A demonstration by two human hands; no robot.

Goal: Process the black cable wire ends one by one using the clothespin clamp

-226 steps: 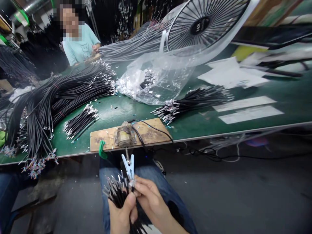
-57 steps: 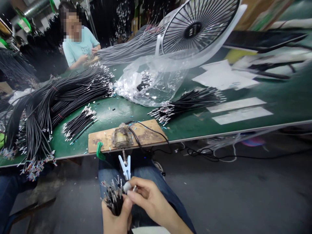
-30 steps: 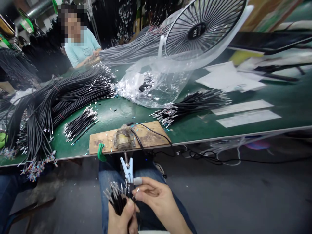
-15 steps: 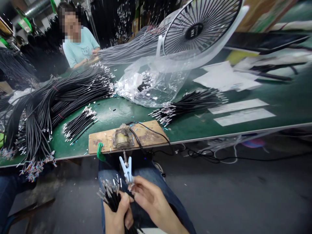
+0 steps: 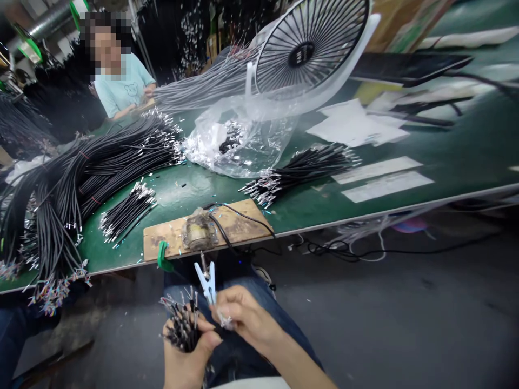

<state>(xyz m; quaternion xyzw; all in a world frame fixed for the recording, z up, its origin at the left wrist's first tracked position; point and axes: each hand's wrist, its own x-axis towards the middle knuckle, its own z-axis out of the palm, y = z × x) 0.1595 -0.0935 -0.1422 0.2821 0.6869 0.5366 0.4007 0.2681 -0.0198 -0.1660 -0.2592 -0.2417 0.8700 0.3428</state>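
Observation:
My left hand (image 5: pixel 192 354) is wrapped round a bundle of short black cables (image 5: pixel 180 329), whose silvery stripped ends point up and away from me. Just right of it, my right hand (image 5: pixel 245 319) has its fingers curled in, with a small silvery-white tuft (image 5: pixel 224 321) showing at the fingertips. Its index finger is close to a light blue clothespin (image 5: pixel 208 283); whether they touch I cannot tell. The clothespin hangs at the metal shaft of a small motor (image 5: pixel 199 231), which is fixed on a wooden board (image 5: pixel 162 237) at the table edge.
On the green table (image 5: pixel 170 202) lie a small cable bundle (image 5: pixel 127 210), long black cables (image 5: pixel 117 146), another cable bundle (image 5: pixel 300 173) and a clear plastic bag (image 5: pixel 263 146). A fan (image 5: pixel 312 51) stands behind. A green clamp (image 5: pixel 162 256) grips the board. Across the table sits a person (image 5: pixel 124 86).
My right hand has drawn its fingers in below the clothespin, and the silvery tuft shows more. My left hand has tilted the cable bundle so its ends face me more. The view has shifted slightly.

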